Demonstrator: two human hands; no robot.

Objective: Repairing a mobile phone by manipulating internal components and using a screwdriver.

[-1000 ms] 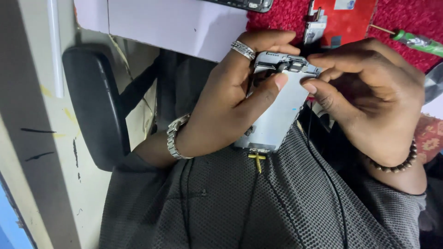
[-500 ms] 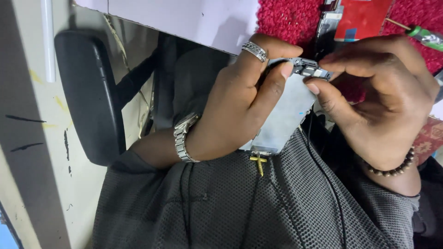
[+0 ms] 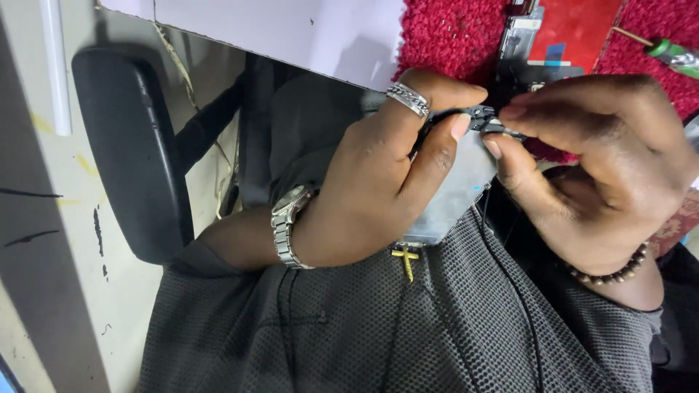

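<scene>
We hold a grey panel point(image 3: 455, 193) upright against our chest in our left hand point(image 3: 378, 182), fingers wrapped round its edge and thumb pressed near the top; it sits between our two hands, just below the table edge. Our right hand point(image 3: 590, 175) pinches a small black part point(image 3: 484, 116) at the panel's top edge between thumb and forefinger, fingertips pressed together on it. The part is largely hidden by our fingers, so it may be a connector or a clip; we cannot tell which. The risk, as we judge it, is that a pull at an angle tears or bends this small piece, since the pinch is tight and the panel is braced only by one hand. The panel could also slip down onto our lap if the left grip loosens. Counting: one panel, one black part, one ring point(image 3: 408, 98), one watch point(image 3: 287, 225), one bead bracelet point(image 3: 608, 273), one gold cross point(image 3: 405, 260), one green-handled screwdriver point(image 3: 670, 51) lying on the red mat point(image 3: 451, 36), one red board point(image 3: 575, 33).
</scene>
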